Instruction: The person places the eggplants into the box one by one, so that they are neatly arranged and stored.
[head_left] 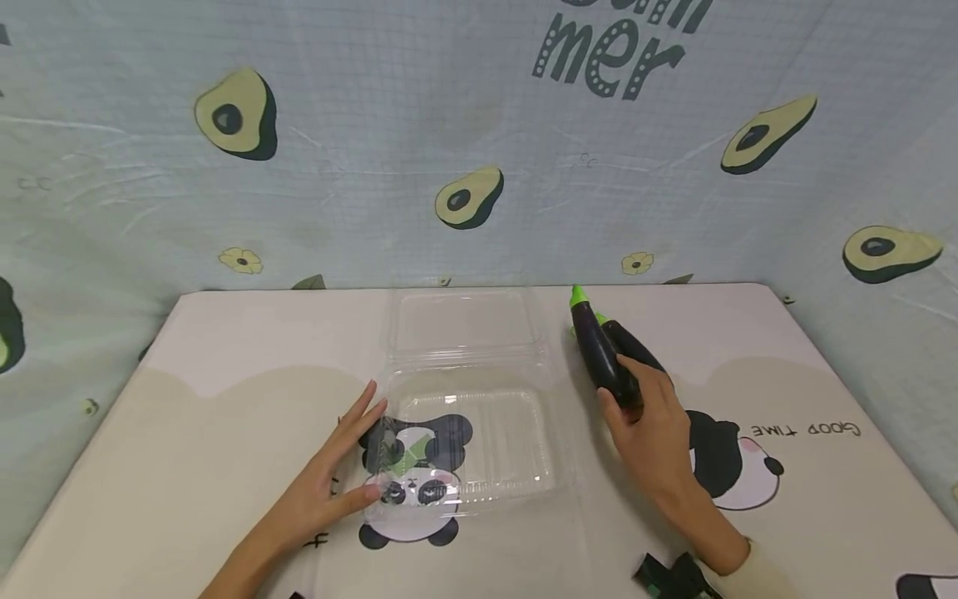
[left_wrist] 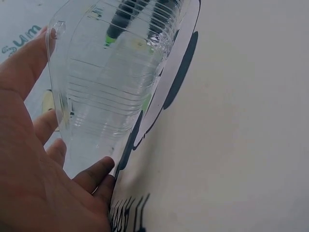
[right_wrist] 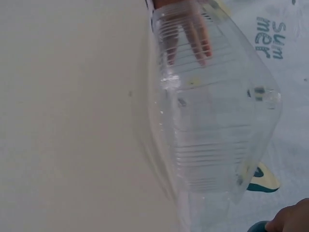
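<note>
A clear plastic clamshell container (head_left: 550,416) lies with its lid (head_left: 467,320) folded back, in the middle of the table. My left hand (head_left: 333,474) is at its left side, fingers spread and fairly straight; in the left wrist view the thumb (left_wrist: 29,60) touches the container's rim. To the right of the container, my right hand (head_left: 647,424) grips the lower end of a dark purple eggplant (head_left: 599,349) with a bright green stem end. Another eggplant (head_left: 636,345) lies right behind it, partly covered by the hand. In the right wrist view only a bit of the right hand (right_wrist: 292,220) shows.
The table (head_left: 247,349) has a pale cover printed with pandas and lettering. A curtain (head_left: 359,166) with avocado prints hangs behind the table's back edge. Near the right forearm there is a dark strap-like object (head_left: 677,576).
</note>
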### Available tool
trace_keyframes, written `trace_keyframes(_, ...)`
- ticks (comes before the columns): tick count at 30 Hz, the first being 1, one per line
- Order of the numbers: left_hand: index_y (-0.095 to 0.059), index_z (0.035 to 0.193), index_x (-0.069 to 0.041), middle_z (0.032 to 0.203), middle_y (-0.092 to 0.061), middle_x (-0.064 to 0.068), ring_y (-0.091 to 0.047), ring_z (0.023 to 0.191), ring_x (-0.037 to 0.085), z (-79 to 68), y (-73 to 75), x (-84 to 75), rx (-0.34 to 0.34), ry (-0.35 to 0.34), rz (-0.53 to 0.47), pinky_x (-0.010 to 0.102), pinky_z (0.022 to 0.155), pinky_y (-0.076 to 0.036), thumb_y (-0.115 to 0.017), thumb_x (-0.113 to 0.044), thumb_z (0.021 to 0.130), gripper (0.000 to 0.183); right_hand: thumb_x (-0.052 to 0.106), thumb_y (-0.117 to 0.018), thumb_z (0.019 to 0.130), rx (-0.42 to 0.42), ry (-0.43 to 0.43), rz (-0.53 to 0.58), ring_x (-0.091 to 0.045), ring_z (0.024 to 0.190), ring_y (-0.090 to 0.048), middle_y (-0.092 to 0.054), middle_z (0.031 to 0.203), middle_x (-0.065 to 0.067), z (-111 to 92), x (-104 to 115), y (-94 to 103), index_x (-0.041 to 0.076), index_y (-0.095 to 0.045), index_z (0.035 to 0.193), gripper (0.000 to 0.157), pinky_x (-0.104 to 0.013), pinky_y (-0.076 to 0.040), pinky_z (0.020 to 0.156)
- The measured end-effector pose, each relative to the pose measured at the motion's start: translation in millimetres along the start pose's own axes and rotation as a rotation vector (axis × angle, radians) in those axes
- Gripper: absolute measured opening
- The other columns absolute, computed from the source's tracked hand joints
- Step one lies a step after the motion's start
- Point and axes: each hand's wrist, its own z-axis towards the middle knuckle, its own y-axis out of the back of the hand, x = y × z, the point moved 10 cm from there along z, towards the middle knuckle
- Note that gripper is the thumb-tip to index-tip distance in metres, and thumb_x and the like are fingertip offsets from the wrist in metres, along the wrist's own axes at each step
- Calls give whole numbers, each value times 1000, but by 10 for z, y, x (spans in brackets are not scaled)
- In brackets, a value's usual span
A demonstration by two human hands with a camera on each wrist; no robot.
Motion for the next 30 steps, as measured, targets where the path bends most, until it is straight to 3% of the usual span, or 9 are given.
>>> trace_keyframes(3,-30,151,-14,160,-7,2,-5,145,33,6,0,6,-2,-9,3,77,97,-12,-71,-13,78,84,-2,-74,79,33,11,51,-13,62,-55,-58,111,-19,65,-15,35,1,-55,130,55,-14,-44,56)
trace_keyframes(11,-31,151,-13,160,-7,2,-6,145,33,5,10,-6,-2,-7,-4,77,97,-12,-71,-14,77,84,2,-69,82,123,140,134,-10,68,-53,-56,119,-14,211,90,35,2,-51,133,54,-18,-45,60)
trace_keyframes(20,-30,151,-13,160,-7,1,-6,145,33,2,2,-5,1,-9,6,76,98,-11,-71,-15,77,84,-3,-71,80,281,201,187,-9,75,-53,-52,126,-12,284,161,-110,4,-48,135,60,-18,-45,65)
trace_keyframes(24,-30,151,-12,160,-7,3,-5,144,34,0,0,-1,1,-22,8,77,98,-10,-70,-14,78,83,16,-63,93,294,280,214,-10,78,-54,-51,130,-13,313,229,-149,4,-48,136,47,-19,-46,67)
trace_keyframes(27,-30,151,-12,160,-7,4,-5,145,33,-3,0,-1,1,-25,9,76,98,-10,-70,-14,78,83,31,-51,99,298,342,243,-10,80,-55,-50,132,-13,335,295,-178,3,-47,136,46,-18,-47,68)
trace_keyframes(30,-30,151,-12,160,-7,2,-5,145,32,-6,0,-2,-1,-20,12,76,98,-11,-70,-14,78,83,33,-47,101,309,401,271,-10,81,-56,-50,132,-14,353,366,-209,0,-47,135,47,-18,-47,69)
